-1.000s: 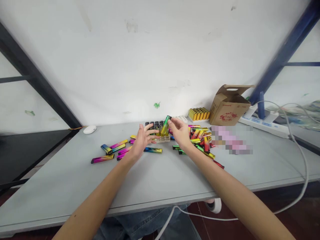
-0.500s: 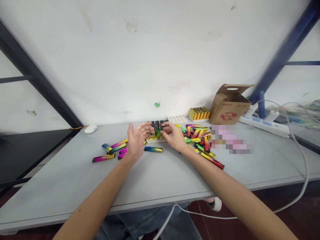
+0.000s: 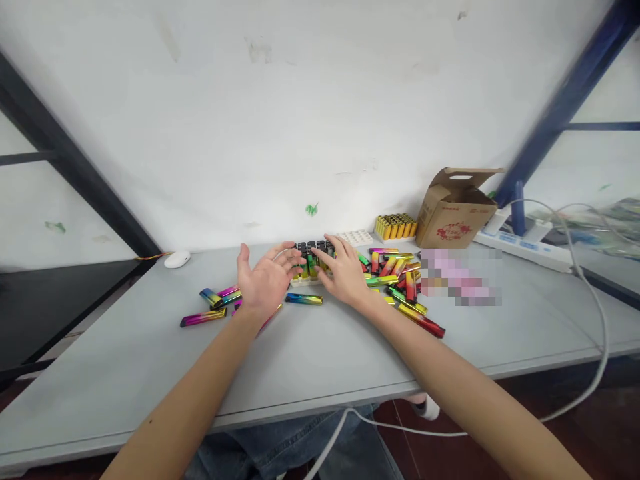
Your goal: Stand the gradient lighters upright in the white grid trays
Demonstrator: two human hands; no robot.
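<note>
My left hand (image 3: 265, 281) is open, palm turned inward, with its fingers spread at the left side of a white holder (image 3: 300, 283). Several upright tubes (image 3: 310, 248) with black tops and shiny green-yellow sides stand in that holder. My right hand (image 3: 346, 275) is open too, fingers stretched over the holder's right side; its fingertips are at the tubes, but contact is hard to make out. A blue-and-yellow shiny tube (image 3: 304, 299) lies just in front of the holder. Left of it lie several purple, blue and yellow tubes (image 3: 204, 317), some partly hidden by my left hand.
Right of my right hand lies a loose pile of red, yellow and green tubes (image 3: 411, 287). Behind stand a white perforated tray (image 3: 356, 237), a block of yellow cylinders (image 3: 396, 227), an open cardboard box (image 3: 453, 217) and a power strip (image 3: 525, 249). A white cable (image 3: 603, 333) hangs at right.
My right hand has gone from curled fingers at the holder to stretched, open ones. My left hand has shifted slightly left and stays open.
</note>
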